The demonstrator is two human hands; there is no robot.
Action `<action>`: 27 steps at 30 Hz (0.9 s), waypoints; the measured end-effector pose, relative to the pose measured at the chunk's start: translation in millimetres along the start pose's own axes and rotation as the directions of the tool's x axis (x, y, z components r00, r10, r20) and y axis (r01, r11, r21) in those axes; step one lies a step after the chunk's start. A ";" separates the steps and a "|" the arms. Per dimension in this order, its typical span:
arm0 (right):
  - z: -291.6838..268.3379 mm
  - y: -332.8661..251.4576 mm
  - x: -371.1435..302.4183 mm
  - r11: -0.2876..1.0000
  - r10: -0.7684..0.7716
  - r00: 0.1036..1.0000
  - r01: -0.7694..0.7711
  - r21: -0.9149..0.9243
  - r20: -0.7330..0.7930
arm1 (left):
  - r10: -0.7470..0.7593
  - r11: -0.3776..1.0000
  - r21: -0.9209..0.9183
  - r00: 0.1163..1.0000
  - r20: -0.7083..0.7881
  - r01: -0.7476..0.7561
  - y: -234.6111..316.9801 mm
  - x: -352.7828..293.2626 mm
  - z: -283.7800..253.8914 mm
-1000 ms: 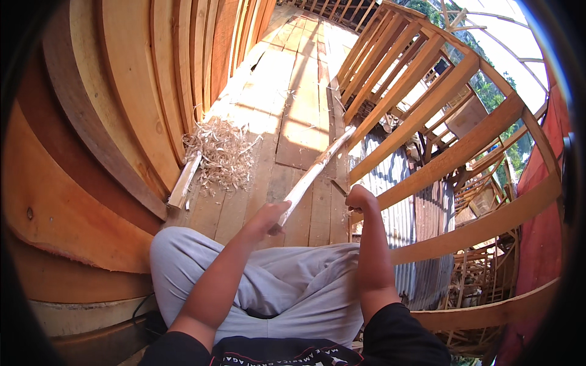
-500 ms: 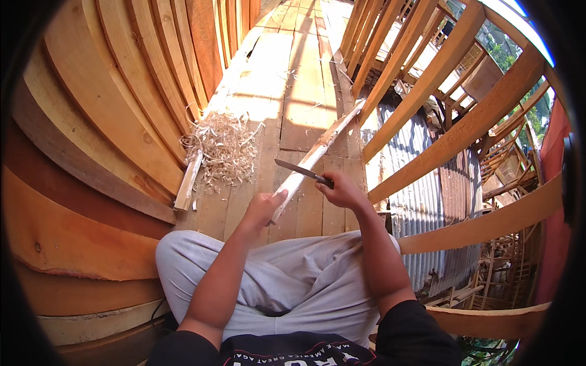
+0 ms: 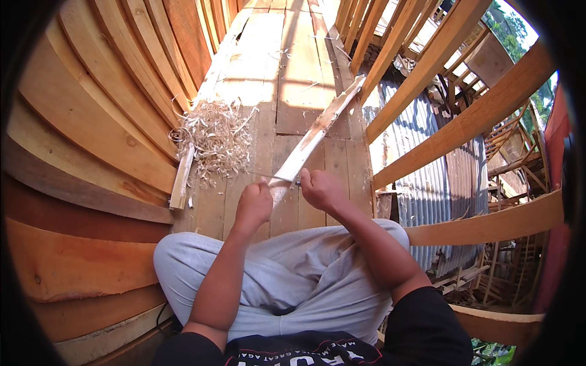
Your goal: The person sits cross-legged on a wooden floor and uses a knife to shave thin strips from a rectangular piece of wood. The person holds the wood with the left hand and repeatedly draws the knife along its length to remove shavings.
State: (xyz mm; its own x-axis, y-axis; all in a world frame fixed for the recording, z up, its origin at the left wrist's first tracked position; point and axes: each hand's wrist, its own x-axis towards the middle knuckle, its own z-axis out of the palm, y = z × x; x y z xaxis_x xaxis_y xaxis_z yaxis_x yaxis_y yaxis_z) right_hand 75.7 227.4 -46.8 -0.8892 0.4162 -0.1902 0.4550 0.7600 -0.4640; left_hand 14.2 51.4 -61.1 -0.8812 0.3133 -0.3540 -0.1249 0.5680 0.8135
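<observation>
Over plank floor (image 3: 337, 157), noted stick (image 3: 311, 139) slanting toward right edge, gripped at near end by left hand (image 3: 254, 202), crossed by knife (image 3: 281, 179) clasped in right hand (image 3: 322, 190) and liable, if forced, to slip and cut left hand.

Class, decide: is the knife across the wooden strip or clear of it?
Across: the knife, held in the right hand, spans the wooden strip. Whether it cuts in, I cannot tell.

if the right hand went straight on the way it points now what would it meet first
The right hand would probably meet the partly shaved wooden pole first, just ahead-left; the exact gap is unclear.
</observation>
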 end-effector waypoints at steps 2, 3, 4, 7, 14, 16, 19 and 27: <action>9.3 4.9 0.8 0.995 -0.093 0.991 0.091 -0.029 -0.095 | -0.083 0.996 -0.021 0.995 0.057 0.084 6.0 -4.3 -3.3; 12.3 5.8 1.0 0.990 -0.142 0.980 0.137 -0.047 -0.140 | -0.124 0.991 -0.030 0.989 0.084 0.127 8.6 -5.4 -4.8; 15.0 6.7 2.1 0.988 -0.153 0.976 0.144 -0.063 -0.155 | -0.135 0.990 -0.021 0.986 0.098 0.138 7.6 -3.7 -4.5; 17.9 3.9 6.5 0.978 -0.198 0.957 0.179 -0.107 -0.210 | -0.143 0.990 -0.003 0.983 0.114 0.144 3.9 -1.0 -6.3; 15.3 13.5 24.9 0.971 -0.223 0.912 0.178 -0.159 -0.343 | -0.125 0.988 -0.063 0.976 0.176 0.138 -1.7 5.5 -2.6; 12.3 20.6 32.7 0.972 -0.213 0.904 0.157 -0.176 -0.370 | -0.133 0.986 -0.076 0.969 0.209 0.151 2.3 5.1 -1.4; 10.3 23.8 31.4 0.969 -0.214 0.897 0.146 -0.197 -0.387 | -0.131 0.983 -0.104 0.970 0.204 0.154 4.8 2.5 2.1; 14.9 -4.1 0.6 0.958 -0.252 0.937 0.207 -0.197 -0.243 | -0.245 0.946 -0.150 0.939 0.242 0.286 2.7 -2.3 -5.5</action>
State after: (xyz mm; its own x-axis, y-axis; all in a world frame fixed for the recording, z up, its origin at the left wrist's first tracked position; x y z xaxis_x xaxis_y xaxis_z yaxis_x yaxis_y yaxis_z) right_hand 72.5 217.1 -57.9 -0.9357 0.3196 0.1491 0.2619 0.9128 -0.3134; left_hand 13.4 47.9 -55.6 -0.6865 0.3385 -0.6435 -0.4385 0.5132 0.7378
